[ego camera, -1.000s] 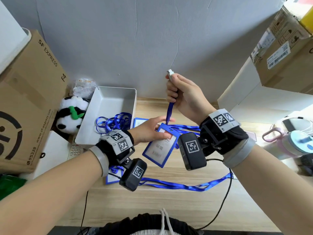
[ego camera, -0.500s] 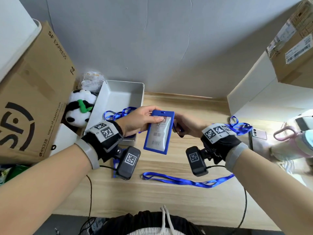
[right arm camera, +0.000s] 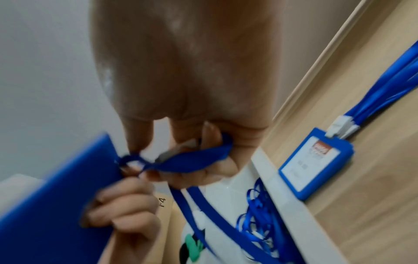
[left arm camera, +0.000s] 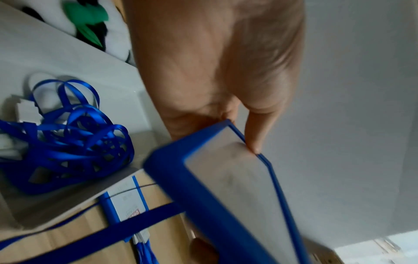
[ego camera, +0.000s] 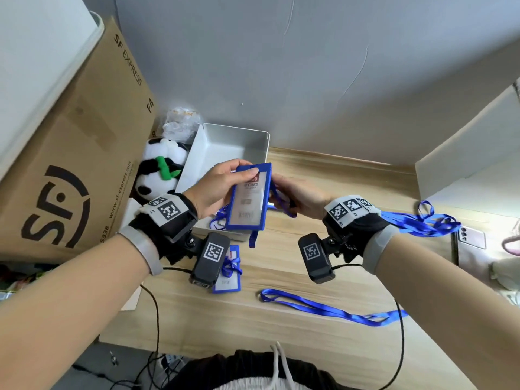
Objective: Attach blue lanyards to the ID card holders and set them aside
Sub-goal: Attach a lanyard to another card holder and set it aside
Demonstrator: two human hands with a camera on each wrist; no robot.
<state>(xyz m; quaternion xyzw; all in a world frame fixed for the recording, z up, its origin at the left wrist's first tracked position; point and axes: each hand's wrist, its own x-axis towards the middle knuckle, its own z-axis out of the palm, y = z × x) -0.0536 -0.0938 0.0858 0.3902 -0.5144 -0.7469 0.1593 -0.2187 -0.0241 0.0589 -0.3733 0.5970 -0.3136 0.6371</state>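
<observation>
My left hand (ego camera: 236, 178) grips a blue ID card holder (ego camera: 249, 198) by its top edge and holds it upright above the table, thumb on the front. In the left wrist view the holder (left arm camera: 226, 196) fills the lower middle. My right hand (ego camera: 281, 192) is behind the holder's right edge and pinches the end of a blue lanyard (right arm camera: 194, 159) at the holder's top slot. The rest of that lanyard (ego camera: 323, 308) trails over the table. The clip itself is blurred.
A white box (ego camera: 233, 144) holds a tangle of blue lanyards (left arm camera: 63, 139). Another card holder (ego camera: 228, 274) lies under my left wrist. Holders with lanyards attached (right arm camera: 316, 166) lie at the right. Panda plush (ego camera: 160, 170), cardboard box (ego camera: 70, 164), phone (ego camera: 470, 237).
My right hand came down from holding the lanyard end high and now works behind the holder. My left hand lifted the holder off the table and stood it upright.
</observation>
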